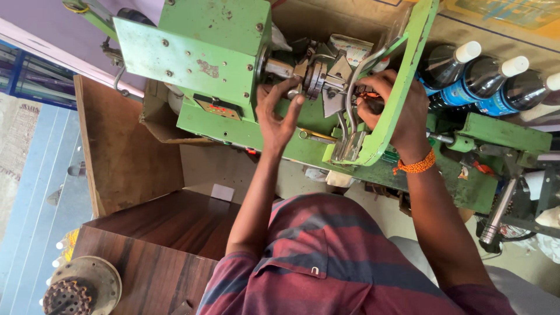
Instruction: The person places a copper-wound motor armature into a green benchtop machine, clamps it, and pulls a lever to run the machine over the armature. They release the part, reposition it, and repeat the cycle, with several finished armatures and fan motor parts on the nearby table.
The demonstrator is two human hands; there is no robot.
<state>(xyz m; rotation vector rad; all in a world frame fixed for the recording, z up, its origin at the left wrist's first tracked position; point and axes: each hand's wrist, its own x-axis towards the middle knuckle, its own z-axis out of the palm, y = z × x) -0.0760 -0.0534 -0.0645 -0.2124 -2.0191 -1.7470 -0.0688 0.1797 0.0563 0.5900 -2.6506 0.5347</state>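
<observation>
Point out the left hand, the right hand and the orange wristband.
left hand (277, 114), head view, on the palm below the fingers.
right hand (396, 108), head view, on the back of the hand.
orange wristband (417, 165), head view, on the beads.

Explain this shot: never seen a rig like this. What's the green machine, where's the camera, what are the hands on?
It is one view, from a camera worn on the person's head, looking down past a striped red and blue shirt at both hands. The green painted metal bench machine has a shiny metal spindle with disc parts at its middle; its exact purpose I cannot tell. The left hand touches the spindle area with its fingertips. The right hand, with an orange bead wristband, reaches behind a curved green metal guard; whether it holds anything is hidden. Three dark plastic bottles with white caps lie to the right, and brown wooden panels sit lower left.
</observation>
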